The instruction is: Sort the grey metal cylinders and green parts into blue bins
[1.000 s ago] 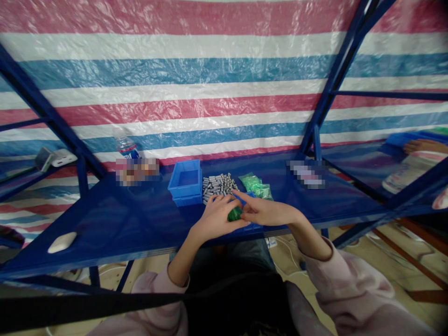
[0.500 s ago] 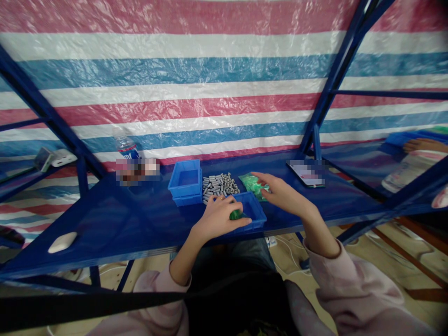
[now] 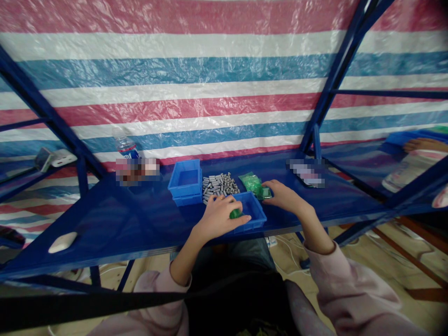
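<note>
My left hand curls over the left side of a small blue tray, closed on a small green piece whose exact kind I cannot make out. Right of that tray, the fingers of my right hand are closed at the edge of a crinkled green plastic packet. A shiny green part of it shows at the fingertips. Behind my left hand lies a pile of short grey metal cylinders. Two stacked blue trays stand to the left of the pile.
On the blue table lie a white rounded object at left and a phone at right. A plastic bottle stands at the back. Blue metal posts rise at both sides. Another person's hand rests far right.
My right hand has come down from above the green packet to its right edge, and its fingers have closed there. My left hand stays in place with the green piece.
</note>
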The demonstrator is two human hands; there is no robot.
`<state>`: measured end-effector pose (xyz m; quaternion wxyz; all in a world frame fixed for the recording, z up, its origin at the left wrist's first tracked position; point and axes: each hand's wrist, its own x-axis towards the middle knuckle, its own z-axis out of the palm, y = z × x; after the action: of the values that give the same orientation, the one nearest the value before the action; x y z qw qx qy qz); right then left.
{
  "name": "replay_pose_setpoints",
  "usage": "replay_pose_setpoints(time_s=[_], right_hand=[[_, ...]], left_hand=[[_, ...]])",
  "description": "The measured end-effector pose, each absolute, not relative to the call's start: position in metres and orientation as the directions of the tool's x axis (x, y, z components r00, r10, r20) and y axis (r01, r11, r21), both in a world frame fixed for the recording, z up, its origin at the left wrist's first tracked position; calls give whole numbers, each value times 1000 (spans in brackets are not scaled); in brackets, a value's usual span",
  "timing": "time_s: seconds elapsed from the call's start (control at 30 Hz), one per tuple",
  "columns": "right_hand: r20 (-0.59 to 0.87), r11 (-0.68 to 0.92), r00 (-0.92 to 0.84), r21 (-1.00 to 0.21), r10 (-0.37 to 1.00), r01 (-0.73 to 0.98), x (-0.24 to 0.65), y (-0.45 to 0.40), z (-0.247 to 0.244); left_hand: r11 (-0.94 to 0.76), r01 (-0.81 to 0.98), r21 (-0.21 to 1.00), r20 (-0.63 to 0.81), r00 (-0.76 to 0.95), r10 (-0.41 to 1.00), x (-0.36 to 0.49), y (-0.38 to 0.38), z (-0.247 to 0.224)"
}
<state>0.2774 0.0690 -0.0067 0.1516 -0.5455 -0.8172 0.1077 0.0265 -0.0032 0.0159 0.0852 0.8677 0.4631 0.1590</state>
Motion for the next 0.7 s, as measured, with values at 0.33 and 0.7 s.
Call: replay_pose_setpoints(time_s=[0.33, 0.7], right_hand=[[52, 286, -283, -271, 958, 919, 268, 60, 12], [197, 219, -168, -278, 966, 935, 272, 61, 21]], left_hand=[[-560, 770, 306, 194, 526, 828, 26, -4, 19], [-571, 762, 305, 204, 533, 821, 25, -3, 17]])
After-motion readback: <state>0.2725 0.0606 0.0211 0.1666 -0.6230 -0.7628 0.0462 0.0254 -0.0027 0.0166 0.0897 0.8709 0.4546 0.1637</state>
